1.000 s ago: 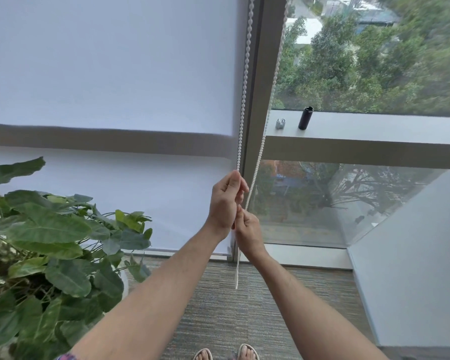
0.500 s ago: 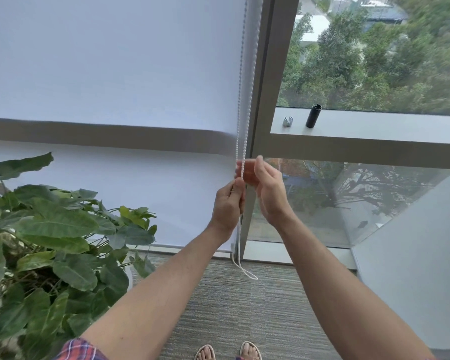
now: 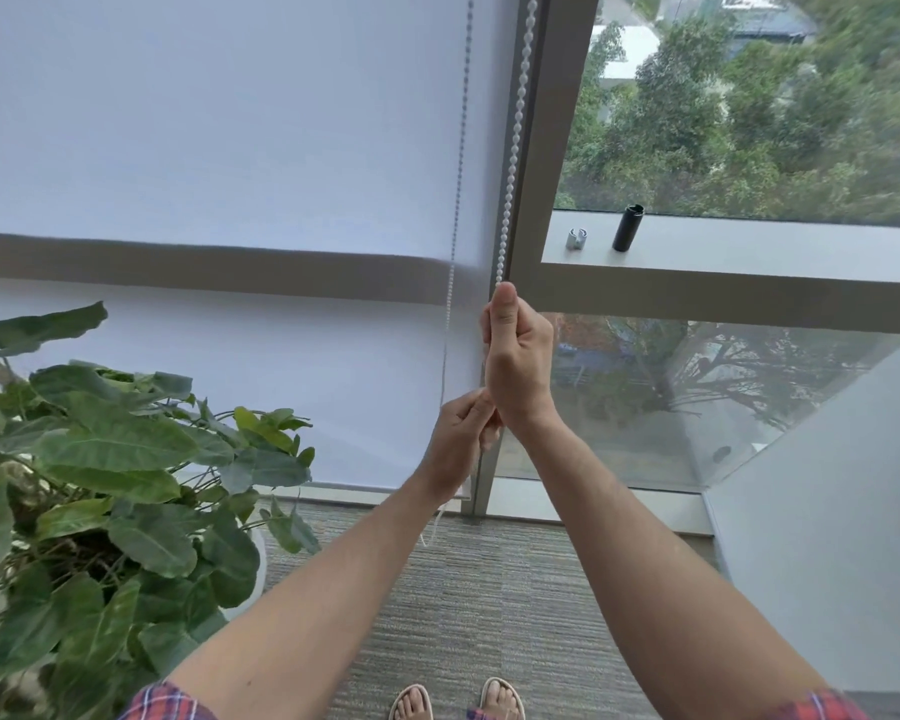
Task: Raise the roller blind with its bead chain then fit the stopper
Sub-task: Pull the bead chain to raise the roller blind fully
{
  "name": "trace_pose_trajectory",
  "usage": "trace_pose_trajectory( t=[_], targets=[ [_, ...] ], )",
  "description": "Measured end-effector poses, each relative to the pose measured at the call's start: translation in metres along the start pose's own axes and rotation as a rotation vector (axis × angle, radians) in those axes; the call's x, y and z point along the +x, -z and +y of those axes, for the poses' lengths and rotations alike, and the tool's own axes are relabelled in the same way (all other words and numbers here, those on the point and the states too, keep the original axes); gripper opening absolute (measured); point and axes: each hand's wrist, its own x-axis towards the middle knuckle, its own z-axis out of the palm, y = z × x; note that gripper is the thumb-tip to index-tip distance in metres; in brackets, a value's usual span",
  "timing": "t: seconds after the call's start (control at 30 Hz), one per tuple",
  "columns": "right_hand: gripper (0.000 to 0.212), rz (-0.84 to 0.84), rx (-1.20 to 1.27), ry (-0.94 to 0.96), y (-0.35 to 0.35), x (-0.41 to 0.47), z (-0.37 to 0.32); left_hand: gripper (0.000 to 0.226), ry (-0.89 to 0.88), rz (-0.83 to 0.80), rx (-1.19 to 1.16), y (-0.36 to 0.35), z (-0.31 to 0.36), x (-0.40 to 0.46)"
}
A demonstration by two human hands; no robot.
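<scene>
A white roller blind [image 3: 230, 148] covers the left window, its bottom edge near the floor. The white bead chain [image 3: 514, 127] hangs in two strands beside the grey frame. My right hand [image 3: 515, 363] is fisted around the right strand, thumb up, at the level of the window's crossbar. Just below it my left hand [image 3: 461, 441] pinches the chain, whose slack loop dangles under my left wrist. A small pale stopper clip [image 3: 576, 239] lies on the ledge to the right, apart from both hands.
A black cylinder [image 3: 628, 228] stands on the grey ledge [image 3: 749, 246] next to the clip. A large leafy potted plant [image 3: 105, 485] fills the lower left. Carpet and my sandalled feet [image 3: 453, 701] are below; a white sloped wall [image 3: 827, 511] is at right.
My right hand has climbed from below my left hand to above it and closed around the right strand. The left hand keeps its pinch lower down.
</scene>
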Motion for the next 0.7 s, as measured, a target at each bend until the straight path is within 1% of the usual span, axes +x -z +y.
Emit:
trace_pose_trajectory(
  t=[0.07, 0.17, 0.3, 0.37, 0.43, 0.5, 0.6, 0.63, 0.7],
  targets=[
    [0.047, -0.002, -0.035, 0.022, 0.001, -0.002, 0.003, 0.039, -0.028, -0.006, 0.032, 0.007, 0.000, 0.000],
    [0.047, -0.002, -0.064, 0.019, 0.000, -0.005, 0.003, 0.040, -0.074, 0.051, -0.012, 0.015, 0.012, 0.005],
    [0.045, -0.033, -0.120, -0.029, 0.001, -0.020, 0.017, 0.060, -0.171, 0.095, -0.055, 0.019, 0.038, 0.015],
    [0.040, -0.064, -0.128, -0.044, 0.005, -0.029, 0.029, 0.065, -0.194, 0.127, -0.062, 0.017, 0.052, 0.017],
    [0.039, -0.075, -0.151, -0.071, 0.009, -0.037, 0.038, 0.067, -0.215, 0.116, -0.099, 0.012, 0.067, 0.016],
    [0.044, -0.072, -0.200, -0.114, 0.009, -0.046, 0.047, 0.060, -0.261, 0.065, -0.133, 0.007, 0.083, 0.017],
    [0.046, -0.119, -0.210, -0.184, 0.010, -0.066, 0.065, 0.040, -0.338, 0.016, -0.149, 0.000, 0.104, 0.026],
    [0.046, -0.131, -0.208, -0.214, 0.012, -0.074, 0.071, 0.035, -0.346, 0.010, -0.134, -0.002, 0.107, 0.028],
    [0.044, -0.143, -0.205, -0.260, 0.016, -0.085, 0.080, 0.033, -0.325, 0.019, -0.089, -0.005, 0.109, 0.030]
  ],
)
